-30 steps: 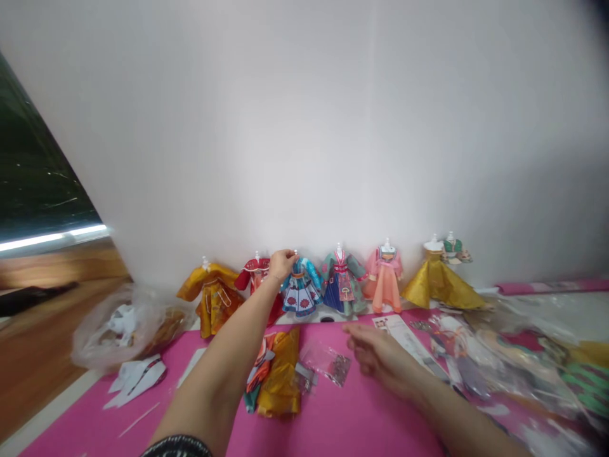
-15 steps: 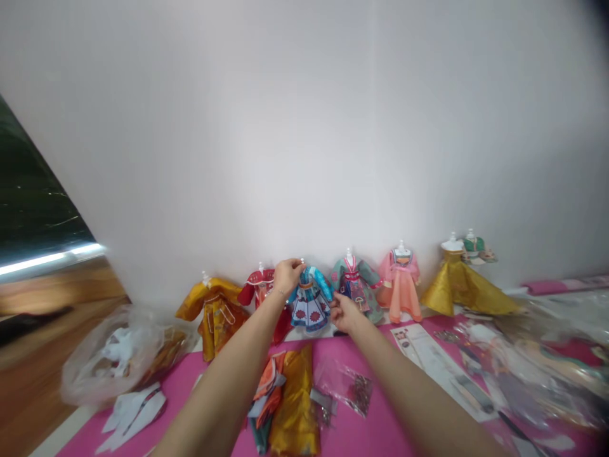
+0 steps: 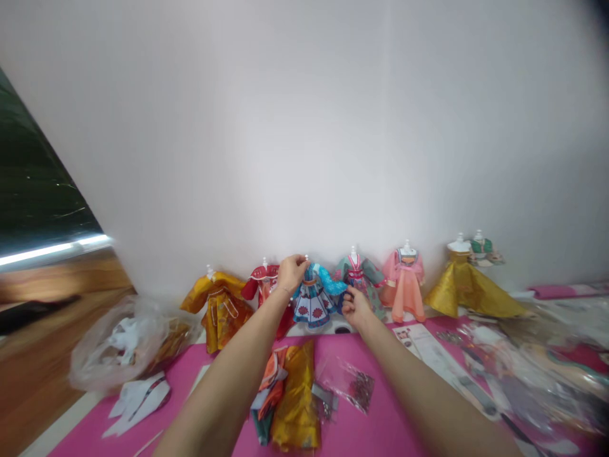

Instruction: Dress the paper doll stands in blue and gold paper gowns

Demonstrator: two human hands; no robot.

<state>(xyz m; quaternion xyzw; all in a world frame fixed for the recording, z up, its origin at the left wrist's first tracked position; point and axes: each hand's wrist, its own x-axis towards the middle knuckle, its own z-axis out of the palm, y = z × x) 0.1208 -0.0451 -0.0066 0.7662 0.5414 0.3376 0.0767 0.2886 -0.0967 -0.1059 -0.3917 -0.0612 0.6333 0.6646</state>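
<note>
A small blue doll dress (image 3: 314,298) with a white, red-flowered skirt stands on a mannequin form against the wall. My left hand (image 3: 292,273) pinches the form's neck at the top of this dress, its fingertips mostly covering that spot. The dress's right-side sleeve is drawn out sideways, with its end between the closed fingers of my right hand (image 3: 356,304). Just left of my left hand is a red doll dress (image 3: 266,279), partly covered by my arm. Behind my right hand stands a green and pink doll dress (image 3: 356,270).
More dressed forms line the wall: a golden robe (image 3: 221,311), a pink dress (image 3: 404,285) and a golden skirt (image 3: 464,285). Folded fabric (image 3: 297,400) and a bead bag (image 3: 354,384) lie on the pink mat (image 3: 380,425). Plastic bags (image 3: 117,343) sit left and right.
My right hand has moved right and slightly up, pulling the blue sleeve out straighter. My left hand stays at the top of the form. The whole view has shifted slightly.
</note>
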